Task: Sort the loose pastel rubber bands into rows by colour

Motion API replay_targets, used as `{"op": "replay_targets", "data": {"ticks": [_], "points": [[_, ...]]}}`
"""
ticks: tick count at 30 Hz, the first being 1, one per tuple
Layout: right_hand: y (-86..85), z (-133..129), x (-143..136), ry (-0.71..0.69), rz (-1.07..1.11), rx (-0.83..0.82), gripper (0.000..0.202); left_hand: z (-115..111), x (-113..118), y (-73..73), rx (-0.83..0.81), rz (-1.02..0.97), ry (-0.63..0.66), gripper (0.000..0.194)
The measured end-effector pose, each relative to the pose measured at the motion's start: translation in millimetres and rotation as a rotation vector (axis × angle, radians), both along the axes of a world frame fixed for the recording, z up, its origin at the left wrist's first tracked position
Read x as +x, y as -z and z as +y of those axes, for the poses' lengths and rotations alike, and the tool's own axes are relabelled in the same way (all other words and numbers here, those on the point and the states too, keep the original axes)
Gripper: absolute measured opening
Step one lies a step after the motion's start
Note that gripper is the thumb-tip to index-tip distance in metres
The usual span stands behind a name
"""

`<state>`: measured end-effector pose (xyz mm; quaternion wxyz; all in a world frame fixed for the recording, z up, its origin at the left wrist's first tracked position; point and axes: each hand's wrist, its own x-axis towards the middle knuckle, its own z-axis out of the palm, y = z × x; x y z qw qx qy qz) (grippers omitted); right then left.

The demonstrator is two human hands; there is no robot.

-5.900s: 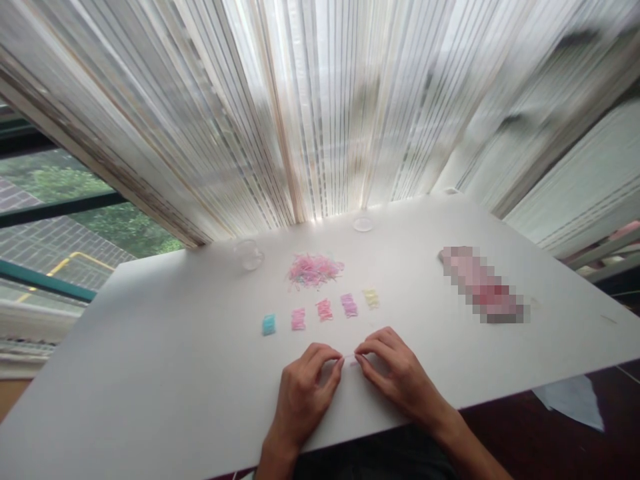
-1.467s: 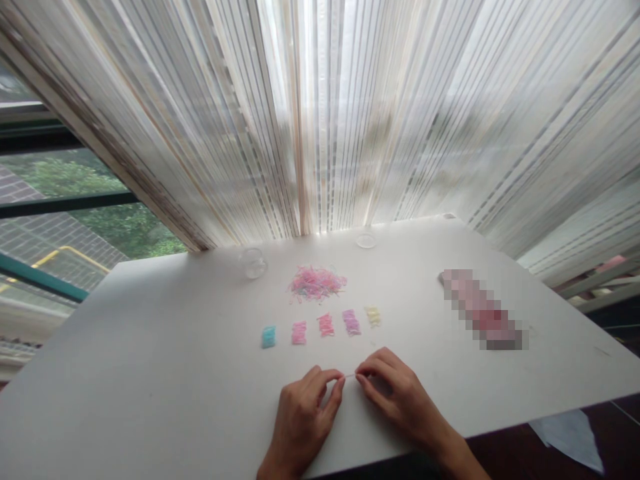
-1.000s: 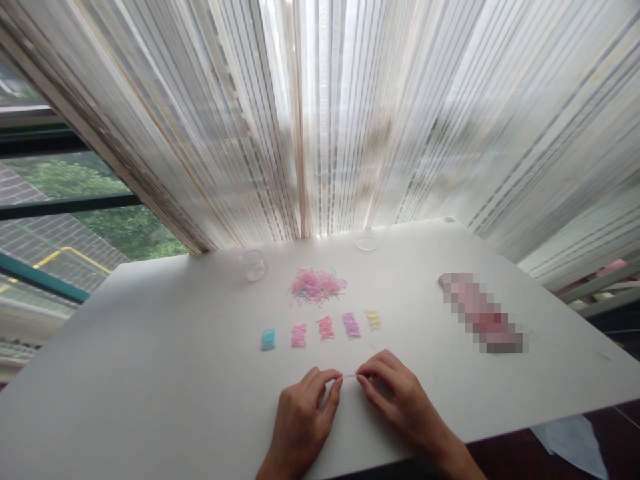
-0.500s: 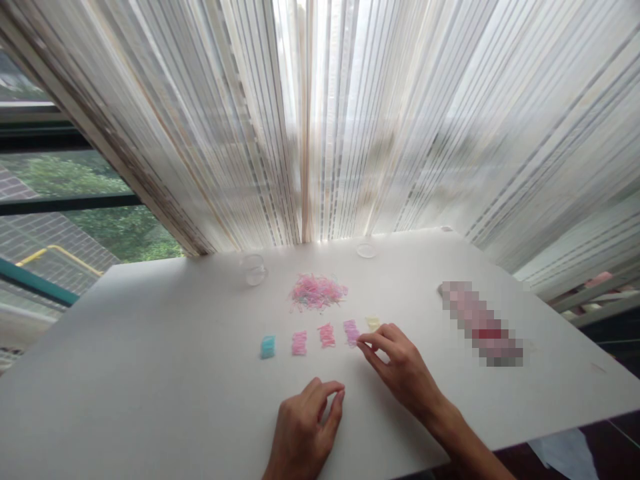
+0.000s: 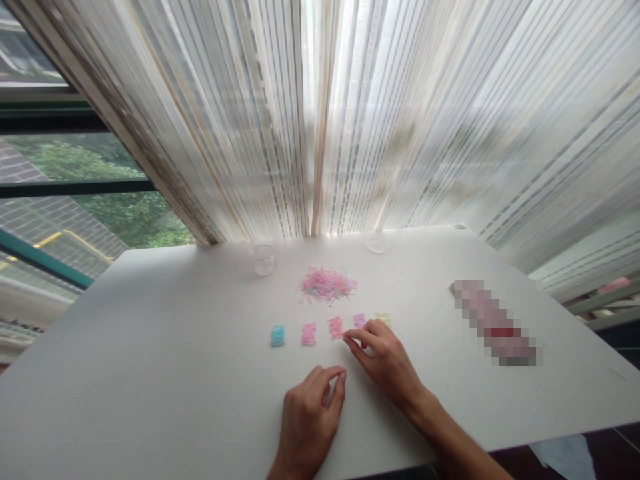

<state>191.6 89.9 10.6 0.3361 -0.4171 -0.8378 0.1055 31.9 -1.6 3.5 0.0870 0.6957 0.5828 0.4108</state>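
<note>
In the head view, a row of small thin bands sorted by colour lies on the white table: a blue group [image 5: 278, 336], a pink group [image 5: 309, 334], a coral-pink group [image 5: 335, 327], a purple group [image 5: 359, 321] and a pale yellow group [image 5: 383, 318], partly behind my right hand. My right hand [image 5: 383, 350] pinches thumb and index finger at the lower right end of the coral-pink group; what is between the tips is too small to make out. Nearer to me, my left hand [image 5: 313, 417] rests with thumb and index tips together, their contents hidden.
Behind the row lies a loose pile of mixed bands [image 5: 327, 285]. A clear round container [image 5: 264, 261] stands at the back left, and a clear lid [image 5: 377, 246] lies at the back. On the right is a blurred-out pinkish object [image 5: 493, 323]. A striped curtain [image 5: 320, 120] borders the table's far edge.
My right hand has moved left, from the purple group to the coral-pink group. My left hand keeps its pinch and has barely moved. The whole view has shifted slightly.
</note>
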Motion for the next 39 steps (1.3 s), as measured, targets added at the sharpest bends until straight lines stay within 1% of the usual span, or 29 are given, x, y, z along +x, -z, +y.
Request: {"op": "replay_targets", "data": {"ticks": [2, 6, 8, 11, 15, 17, 20, 22, 24, 28, 30, 33, 35, 39], "points": [[1.0, -0.5, 0.5, -0.004, 0.018, 0.004, 0.018, 1.0, -0.4, 0.5, 0.022, -0.033, -0.078, 0.026], [1.0, -3.6, -0.3, -0.038, 0.081, 0.006, 0.015, 2.7, -2.5, 2.7, 0.035, -0.137, -0.298, 0.03], [0.1, -4.7, 1.0, -0.06, 0.1, 0.02, 0.014, 2.8, -3.2, 2.8, 0.017, -0.16, -0.341, 0.031], [-3.6, -3.3, 10.5, -0.028, 0.105, 0.055, 0.015, 2.1, -3.2, 1.7, -0.014, -0.149, -0.321, 0.029], [-10.9, 1.0, 35.5, 0.041, 0.09, 0.013, 0.014, 1.2, -2.9, 1.5, -0.033, -0.134, -0.307, 0.026], [-11.5, 0.7, 46.7, 0.029, 0.072, -0.008, 0.014, 0.9, -3.2, 2.2, -0.042, -0.129, -0.3, 0.025], [-6.6, -3.0, 55.0, -0.02, 0.037, -0.03, 0.014, 0.7, -3.6, 2.7, -0.05, -0.122, -0.292, 0.024], [-1.8, -5.6, 55.5, -0.033, 0.018, -0.046, 0.014, 0.9, -3.5, 2.1, -0.047, -0.117, -0.294, 0.025], [1.4, -7.5, 54.0, -0.013, 0.01, -0.059, 0.011, 1.3, -3.1, 1.0, -0.044, -0.108, -0.294, 0.026], [0.3, -12.3, 51.1, 0.016, 0.015, -0.037, 0.011, 2.0, -2.6, -0.2, -0.052, -0.086, -0.296, 0.027], [-1.9, -16.3, 49.5, -0.034, 0.009, -0.038, 0.013, 1.7, -2.8, 0.2, -0.057, -0.077, -0.295, 0.027], [-2.7, -21.8, 45.1, -0.108, -0.026, -0.081, 0.013, 1.1, -3.2, 1.3, -0.056, -0.064, -0.293, 0.028], [-0.8, -23.3, 41.2, -0.089, -0.046, -0.1, 0.013, 1.1, -3.3, 1.9, -0.051, -0.052, -0.291, 0.028], [5.3, -21.5, 35.3, -0.005, -0.05, -0.098, 0.016, 1.9, -3.2, 1.9, -0.047, -0.033, -0.286, 0.032]]}}
